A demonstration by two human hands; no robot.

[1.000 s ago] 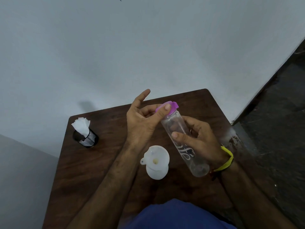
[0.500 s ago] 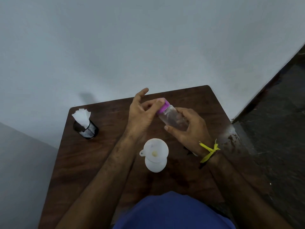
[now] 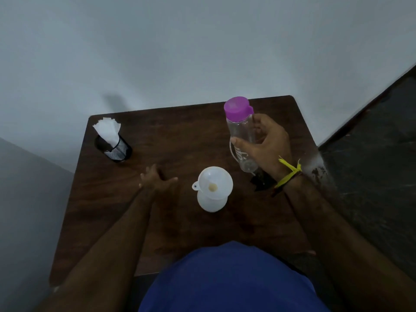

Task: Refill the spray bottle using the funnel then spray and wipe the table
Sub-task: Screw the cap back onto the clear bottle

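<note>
My right hand (image 3: 266, 144) grips a clear plastic water bottle (image 3: 242, 134) with a purple cap, held upright at the right of the dark wooden table (image 3: 180, 140); its cap is closed. A white funnel (image 3: 215, 183) sits in the mouth of a white bottle (image 3: 212, 202) that stands in the middle of the table. My left hand (image 3: 155, 179) hovers blurred to the left of the funnel, fingers apart, holding nothing. A black object (image 3: 261, 180) lies partly hidden under my right wrist.
A black mesh cup (image 3: 114, 149) holding white tissues (image 3: 108, 129) stands at the table's back left. A pale wall runs behind the table. A dark floor lies to the right. My blue shirt covers the near edge.
My left hand has let go of the purple cap and dropped to the left of the funnel. My right hand has raised the clear bottle upright and moved it to the right.
</note>
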